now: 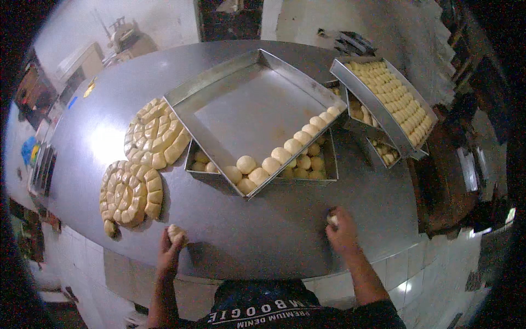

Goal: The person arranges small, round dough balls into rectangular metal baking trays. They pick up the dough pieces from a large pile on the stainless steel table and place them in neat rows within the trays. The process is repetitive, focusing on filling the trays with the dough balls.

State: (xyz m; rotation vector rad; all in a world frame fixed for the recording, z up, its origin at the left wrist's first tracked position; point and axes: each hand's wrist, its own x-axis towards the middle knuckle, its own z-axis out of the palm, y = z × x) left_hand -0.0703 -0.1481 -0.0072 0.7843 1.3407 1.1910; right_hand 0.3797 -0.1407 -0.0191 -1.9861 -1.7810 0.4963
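Note:
A piece of dough (176, 234) is held in my left hand (169, 246), just over the near left part of the metal table (246, 230). My right hand (343, 232) is closed around another small piece of dough (333, 220) at the near right. Ahead of both hands, a large metal tray (303, 78) rests tilted across a second metal tray (263, 181). Round dough balls (281, 155) line its near right side, with a few more at its near corner. Cut dough pieces lie in two coils, one farther (158, 133) and one nearer (127, 193), on the left.
At the right, a metal tray full of dough balls (390, 98) lies across other trays that hold dough (384, 152). A blue scrap (72, 102) and a yellow scrap (89, 88) lie near the table's far left edge. Dark flat trays (45, 170) stand beyond the left edge.

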